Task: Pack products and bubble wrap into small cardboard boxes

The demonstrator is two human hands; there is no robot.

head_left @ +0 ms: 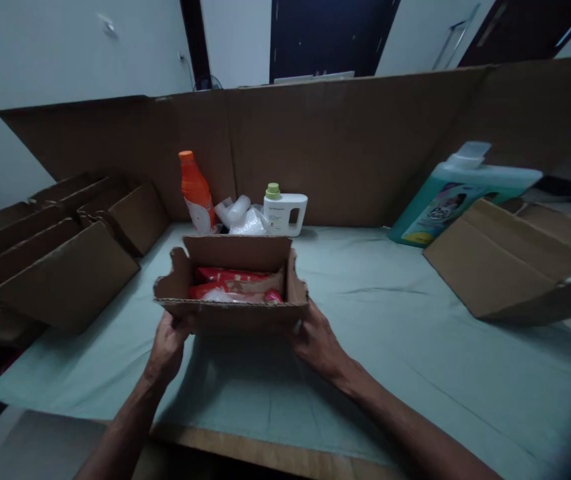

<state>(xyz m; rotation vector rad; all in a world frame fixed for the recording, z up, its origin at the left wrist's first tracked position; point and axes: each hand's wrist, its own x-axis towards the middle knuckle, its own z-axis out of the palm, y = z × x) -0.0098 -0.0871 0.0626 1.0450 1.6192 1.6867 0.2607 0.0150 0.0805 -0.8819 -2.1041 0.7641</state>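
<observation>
A small open cardboard box [245,319] is held between my two hands above the pale green cloth. Its top faces me, tilted a little, and red packets [238,283] with some clear plastic lie inside. My left hand [169,343] grips the box's lower left corner. On the lower right corner my right hand [315,340] has its grip. Fingers of both hands are partly hidden beneath the box. Behind the box stand an orange bottle [196,193], crumpled bubble wrap [245,219] and a white jug with a green cap [285,212].
Several open cardboard boxes [75,273] are grouped at the left. To the right, a large teal bottle [450,200] leans behind another cardboard box [510,267]. A cardboard wall [340,153] runs along the back. The cloth-covered table [390,353] has its wooden front edge near me.
</observation>
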